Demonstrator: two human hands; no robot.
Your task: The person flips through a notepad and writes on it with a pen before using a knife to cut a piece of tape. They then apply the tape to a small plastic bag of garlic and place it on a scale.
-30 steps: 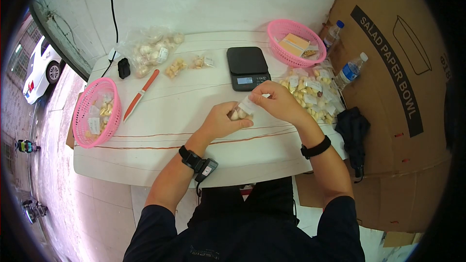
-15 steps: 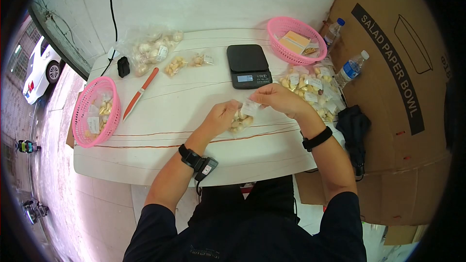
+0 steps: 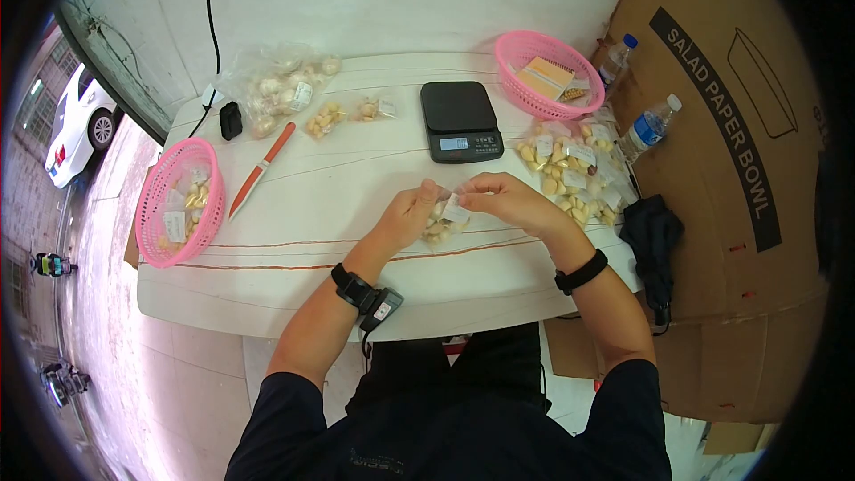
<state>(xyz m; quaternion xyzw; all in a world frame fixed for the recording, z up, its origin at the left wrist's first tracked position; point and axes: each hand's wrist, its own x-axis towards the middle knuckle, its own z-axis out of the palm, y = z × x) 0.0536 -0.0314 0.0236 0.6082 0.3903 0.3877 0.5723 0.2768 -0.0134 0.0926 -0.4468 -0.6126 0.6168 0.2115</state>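
Near the middle of the table, a clear plastic bag of garlic cloves (image 3: 440, 230) with a white label hangs between my two hands. My left hand (image 3: 409, 214) pinches the bag's upper left side. On the other side, my right hand (image 3: 500, 200) has its thumb and fingers closed at the bag's top, next to the label. Just beyond the hands stands a black digital scale (image 3: 460, 122) with a lit display and a bare platform. Right of it lie several labelled bags of peeled garlic (image 3: 570, 165).
At left are a pink basket (image 3: 214, 214) with bagged garlic and an orange-handled knife (image 3: 261, 172). Behind lie a large bag of garlic bulbs (image 3: 276, 93) and two small bags. A second pink basket (image 3: 509, 93), water bottles (image 3: 647, 128), a black umbrella (image 3: 652, 245) and a cardboard box (image 3: 704, 214) occupy the right.
My right hand has come down and in toward the left hand, nearer the bag's top and label. The left hand keeps its pinch; the camera view has shifted slightly.
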